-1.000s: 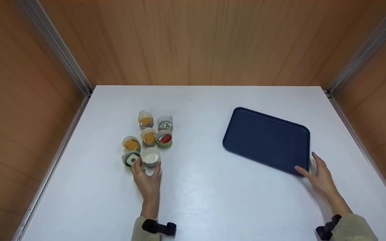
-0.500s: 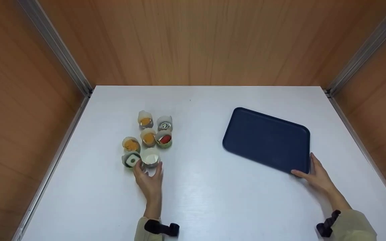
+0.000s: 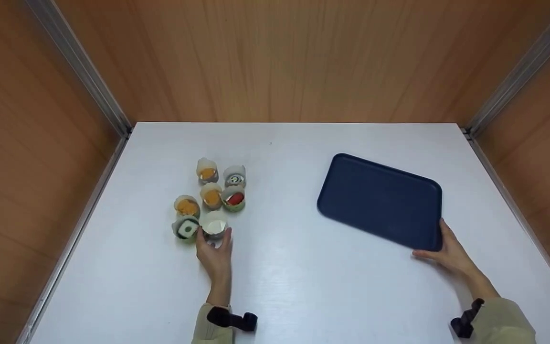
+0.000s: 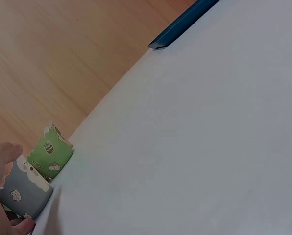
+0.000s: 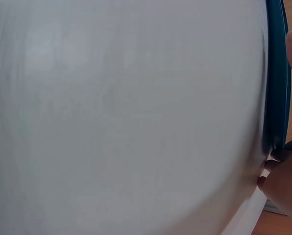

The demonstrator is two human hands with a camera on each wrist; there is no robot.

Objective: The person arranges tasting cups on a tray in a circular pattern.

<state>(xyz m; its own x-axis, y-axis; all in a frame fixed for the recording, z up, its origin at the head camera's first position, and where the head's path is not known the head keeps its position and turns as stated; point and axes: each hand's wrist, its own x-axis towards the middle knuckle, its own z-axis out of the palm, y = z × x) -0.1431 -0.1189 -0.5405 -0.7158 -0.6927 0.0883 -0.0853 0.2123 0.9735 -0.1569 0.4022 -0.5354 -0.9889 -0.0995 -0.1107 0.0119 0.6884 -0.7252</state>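
My left hand (image 3: 215, 260) has thumb and fingers around the sides of a small paper baking cup (image 3: 214, 222). In the left wrist view that cup (image 4: 26, 187) is grey-blue with printed animals, beside a green cup (image 4: 50, 154). Left of the hand, a cup (image 3: 186, 228) holds a white piece with a dark ring. Several more cups stand behind, with orange, red and black-and-white contents. My right hand (image 3: 449, 258) is at the near right corner of a dark blue tray (image 3: 380, 200), thumb along its front edge and fingers along its right edge.
The white table (image 3: 280, 263) has wooden panels (image 3: 275, 62) at its back and both sides. White tabletop lies between the cups and the tray. Black camera straps (image 3: 232, 319) sit on both wrists.
My left fingers have slid in between the two front cups, and the left one has shifted slightly left. My right hand has come closer around the tray's corner. The tray has not moved.
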